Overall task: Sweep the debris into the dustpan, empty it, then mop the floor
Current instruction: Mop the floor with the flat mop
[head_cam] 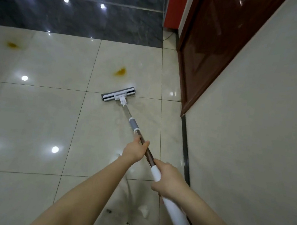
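A flat mop lies with its white-and-grey head [118, 94] on the glossy cream tile floor [34, 119], its pole [133, 124] slanting back toward me. My left hand [136, 150] grips the dark middle part of the pole. My right hand [168, 179] grips the white upper part, nearer my body. An orange-brown stain [120, 72] sits on the tile just beyond the mop head. A second orange-brown stain [12, 45] lies far left. Wet streaks show on the tile around the pole.
A cream wall [252, 122] with a dark skirting strip [186, 148] runs along the right. A brown wooden door [214, 46] stands beyond it, a red panel [174, 7] behind. Dark glossy flooring [72, 14] begins past the cream tiles.
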Motion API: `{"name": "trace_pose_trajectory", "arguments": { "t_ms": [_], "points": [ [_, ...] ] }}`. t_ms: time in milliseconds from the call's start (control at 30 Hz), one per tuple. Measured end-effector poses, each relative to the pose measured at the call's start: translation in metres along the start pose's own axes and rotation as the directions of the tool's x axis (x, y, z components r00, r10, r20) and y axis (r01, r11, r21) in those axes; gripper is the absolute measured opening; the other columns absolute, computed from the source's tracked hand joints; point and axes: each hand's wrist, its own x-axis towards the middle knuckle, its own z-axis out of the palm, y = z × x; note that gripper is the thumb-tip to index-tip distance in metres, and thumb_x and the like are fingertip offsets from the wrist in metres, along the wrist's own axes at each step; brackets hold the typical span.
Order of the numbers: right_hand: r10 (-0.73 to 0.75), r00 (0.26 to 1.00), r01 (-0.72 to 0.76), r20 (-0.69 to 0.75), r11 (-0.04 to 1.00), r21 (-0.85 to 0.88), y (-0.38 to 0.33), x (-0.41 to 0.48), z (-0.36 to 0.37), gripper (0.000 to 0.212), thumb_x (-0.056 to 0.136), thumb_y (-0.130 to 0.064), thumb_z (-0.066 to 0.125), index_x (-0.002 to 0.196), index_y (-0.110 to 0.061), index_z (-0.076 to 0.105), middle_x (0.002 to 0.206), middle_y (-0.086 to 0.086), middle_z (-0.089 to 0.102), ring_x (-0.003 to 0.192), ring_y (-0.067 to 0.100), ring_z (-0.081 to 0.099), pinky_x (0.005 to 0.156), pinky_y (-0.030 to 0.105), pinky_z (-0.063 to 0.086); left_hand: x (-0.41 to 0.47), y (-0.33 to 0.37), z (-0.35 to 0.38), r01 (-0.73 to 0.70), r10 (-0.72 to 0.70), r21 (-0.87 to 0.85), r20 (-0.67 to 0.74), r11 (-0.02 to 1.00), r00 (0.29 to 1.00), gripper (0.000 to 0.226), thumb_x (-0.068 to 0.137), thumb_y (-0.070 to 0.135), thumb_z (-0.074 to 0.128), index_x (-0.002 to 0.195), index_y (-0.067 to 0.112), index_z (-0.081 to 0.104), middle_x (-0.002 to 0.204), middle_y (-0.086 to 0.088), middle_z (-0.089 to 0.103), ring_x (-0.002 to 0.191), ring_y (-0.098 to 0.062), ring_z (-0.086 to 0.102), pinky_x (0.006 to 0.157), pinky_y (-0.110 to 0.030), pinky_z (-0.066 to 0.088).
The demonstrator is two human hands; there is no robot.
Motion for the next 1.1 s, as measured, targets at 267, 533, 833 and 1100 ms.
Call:
{"name": "trace_pose_trajectory", "arguments": {
  "t_ms": [267, 533, 833, 1100],
  "points": [
    [0.05, 0.998, -0.047, -0.033, 0.996, 0.081, 0.004, -0.005, 0.018, 0.054, 0.091, -0.009, 0.046, 0.141, -0.029, 0.036, 0.109, 0.011, 0.06, 0.093, 0.03, 0.063, 0.071, 0.037, 0.059, -0.016, 0.022, 0.009, 0.141, -0.129, -0.292, 0.058, 0.946, 0.99, 0.075, 0.089, 0.025, 0.054, 0.149, 0.031, 0.009, 0.116, -0.013, 0.052, 0.081, -0.026, 0.059, 0.059, -0.04, 0.057],
    [0.074, 0.997, -0.071, -0.022, 0.991, 0.109, -0.013, 0.034, 0.041, 0.057, 0.096, -0.017, 0.041, 0.146, -0.036, 0.022, 0.088, 0.002, 0.057, 0.082, 0.02, 0.06, 0.075, 0.034, 0.054, 0.039, 0.02, -0.003, 0.36, -0.355, -0.578, 0.128, 0.733, 0.926, 0.059, 0.093, 0.007, 0.045, 0.142, 0.028, 0.02, 0.124, -0.021, 0.046, 0.056, -0.028, 0.058, 0.05, -0.035, 0.055],
    [0.094, 0.996, -0.094, 0.01, 0.978, 0.186, -0.038, 0.108, 0.04, 0.062, 0.096, -0.019, 0.038, 0.149, -0.043, 0.014, 0.101, -0.003, 0.057, 0.09, 0.014, 0.059, 0.081, 0.028, 0.05, 0.131, 0.011, -0.027, 0.368, -0.384, -0.492, 0.073, 0.789, 0.92, 0.06, 0.093, 0.019, 0.042, 0.145, 0.03, 0.015, 0.084, -0.013, 0.048, 0.045, -0.025, 0.052, 0.044, -0.029, 0.051],
    [0.089, 0.993, -0.108, 0.075, 0.943, 0.314, -0.103, 0.198, 0.012, 0.067, 0.095, -0.034, 0.044, 0.149, -0.047, 0.007, 0.117, -0.002, 0.058, 0.102, 0.016, 0.06, 0.09, 0.028, 0.048, 0.233, 0.011, -0.09, 0.331, -0.35, -0.441, 0.039, 0.834, 0.936, 0.062, 0.094, 0.021, 0.04, 0.147, 0.036, 0.012, 0.088, -0.013, 0.049, 0.05, -0.028, 0.054, 0.059, -0.042, 0.058]
  ]
}}
